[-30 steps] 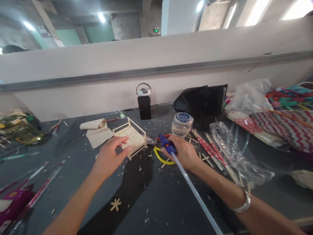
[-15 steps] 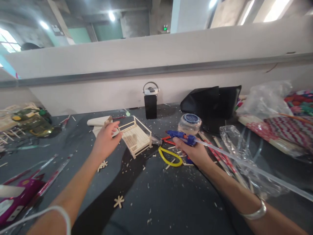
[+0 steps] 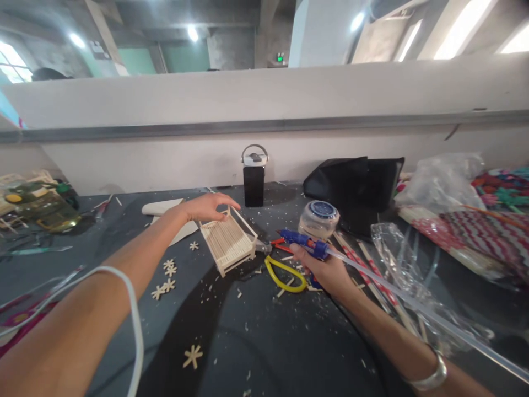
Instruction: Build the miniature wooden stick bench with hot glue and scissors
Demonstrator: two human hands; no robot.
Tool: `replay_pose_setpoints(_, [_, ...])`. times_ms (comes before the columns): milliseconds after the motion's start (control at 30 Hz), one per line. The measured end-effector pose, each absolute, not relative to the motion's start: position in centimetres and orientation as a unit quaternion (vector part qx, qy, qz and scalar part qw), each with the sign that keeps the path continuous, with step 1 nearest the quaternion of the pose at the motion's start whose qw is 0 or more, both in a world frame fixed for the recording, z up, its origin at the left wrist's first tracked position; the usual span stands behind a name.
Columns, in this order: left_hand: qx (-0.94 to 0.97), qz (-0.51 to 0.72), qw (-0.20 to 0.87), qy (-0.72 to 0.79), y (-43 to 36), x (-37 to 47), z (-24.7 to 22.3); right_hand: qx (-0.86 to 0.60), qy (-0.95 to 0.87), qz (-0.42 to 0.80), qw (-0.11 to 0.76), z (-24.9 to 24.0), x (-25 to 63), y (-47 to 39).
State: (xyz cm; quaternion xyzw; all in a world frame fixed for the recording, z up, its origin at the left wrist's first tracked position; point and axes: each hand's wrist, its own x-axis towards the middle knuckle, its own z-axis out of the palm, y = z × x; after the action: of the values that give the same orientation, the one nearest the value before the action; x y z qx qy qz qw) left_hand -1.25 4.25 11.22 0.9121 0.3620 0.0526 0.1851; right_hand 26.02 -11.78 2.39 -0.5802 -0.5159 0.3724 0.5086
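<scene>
My left hand (image 3: 206, 207) reaches over the far end of a small bed-like frame (image 3: 228, 241) built of thin wooden sticks. Its thumb and fingers are spread near the far rail; whether they touch it I cannot tell. In my right hand (image 3: 328, 271) is a blue hot glue gun (image 3: 303, 241), its nozzle pointing left and a long clear glue stick trailing from the back. Beneath it lie pliers (image 3: 285, 275) with yellow and red handles, their jaws close to the frame's right corner.
Star-shaped stick pieces (image 3: 192, 357) lie on the dark table (image 3: 297, 353). A glass jar (image 3: 319, 218), black speaker-like box (image 3: 253, 184), black bag (image 3: 357, 184) and plastic wrapping (image 3: 400, 259) stand or lie behind and right. A white cable (image 3: 134, 309) crosses my left forearm.
My left hand has moved right and farther away, from beside the stick frame to over its far end. My right hand keeps the glue gun in nearly the same place. The view has tipped slightly.
</scene>
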Motion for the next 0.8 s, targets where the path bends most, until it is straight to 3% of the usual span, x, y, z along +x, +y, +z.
replay_pose_setpoints(233, [0.935,0.011,0.203,0.292,4.1,1.0,11.5,-0.584,-0.525,0.364,0.501,2.4,25.8,-12.0])
replay_pose_setpoints(800, [0.809,0.034,0.215,0.546,-1.7,-1.9,12.0,-0.561,-0.551,0.371,0.494,3.4,25.3,-12.8])
